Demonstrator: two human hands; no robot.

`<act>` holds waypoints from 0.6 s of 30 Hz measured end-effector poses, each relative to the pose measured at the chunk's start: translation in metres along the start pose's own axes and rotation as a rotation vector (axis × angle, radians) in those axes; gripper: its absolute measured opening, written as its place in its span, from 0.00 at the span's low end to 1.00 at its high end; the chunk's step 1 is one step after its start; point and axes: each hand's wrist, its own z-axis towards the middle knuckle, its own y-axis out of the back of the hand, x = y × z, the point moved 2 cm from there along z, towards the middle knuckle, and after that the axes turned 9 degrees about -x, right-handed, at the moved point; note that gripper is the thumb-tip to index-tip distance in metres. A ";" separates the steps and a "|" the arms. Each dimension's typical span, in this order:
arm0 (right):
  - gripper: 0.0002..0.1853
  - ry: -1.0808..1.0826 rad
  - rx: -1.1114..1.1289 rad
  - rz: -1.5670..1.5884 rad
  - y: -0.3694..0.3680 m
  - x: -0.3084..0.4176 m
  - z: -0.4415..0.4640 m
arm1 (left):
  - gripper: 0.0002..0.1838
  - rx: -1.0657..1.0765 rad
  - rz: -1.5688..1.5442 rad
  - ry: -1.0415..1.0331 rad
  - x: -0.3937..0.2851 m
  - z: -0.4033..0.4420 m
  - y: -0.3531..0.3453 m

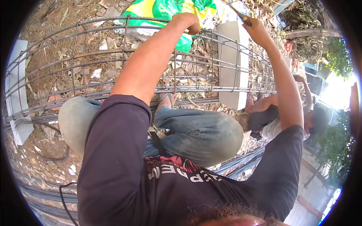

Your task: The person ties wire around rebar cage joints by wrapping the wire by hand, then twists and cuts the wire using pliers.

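Observation:
A long rebar cage (173,73) of thin bars and square stirrups stretches across the view in front of my knees. My left hand (187,22) is closed in a fist at its far top bar, fingers curled around the bar. What else those fingers may pinch is hidden. Raised beyond the cage on the right, my right hand (256,31) grips a hand tool (243,17) with a black and orange handle and a thin shaft pointing up and left. The tool's tip leaves the top of the frame.
Pale blocks (230,64) stand under the cage, another at far left. A green and yellow plastic sack (162,13) lies behind it. Loose steel bars (241,162) lie beside me over leaf litter. Another person (279,113) crouches at the right, close to the cage.

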 end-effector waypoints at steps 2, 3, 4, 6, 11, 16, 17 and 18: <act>0.22 0.331 0.370 -0.346 -0.022 -0.001 -0.003 | 0.29 0.007 0.005 0.003 0.001 -0.004 0.003; 0.22 0.348 0.331 -0.364 -0.015 0.007 0.002 | 0.29 -0.002 0.012 0.008 0.003 0.000 0.004; 0.22 0.362 0.305 -0.388 -0.009 0.010 0.001 | 0.29 -0.002 0.010 0.008 0.002 0.003 0.000; 0.21 0.276 0.173 -0.219 0.001 0.014 0.003 | 0.29 -0.010 -0.007 0.011 0.003 0.005 0.002; 0.23 0.243 0.216 -0.228 -0.018 0.017 -0.022 | 0.30 0.011 0.004 0.009 0.002 0.002 0.000; 0.24 0.361 0.296 -0.211 -0.011 0.033 -0.024 | 0.28 -0.130 0.008 -0.097 0.006 0.011 -0.005; 0.24 0.331 0.266 -0.189 -0.015 0.028 -0.028 | 0.29 -0.156 0.014 -0.141 0.005 0.008 -0.007; 0.23 0.298 0.232 -0.165 -0.019 0.023 -0.034 | 0.30 -0.184 0.023 -0.188 0.004 0.007 -0.007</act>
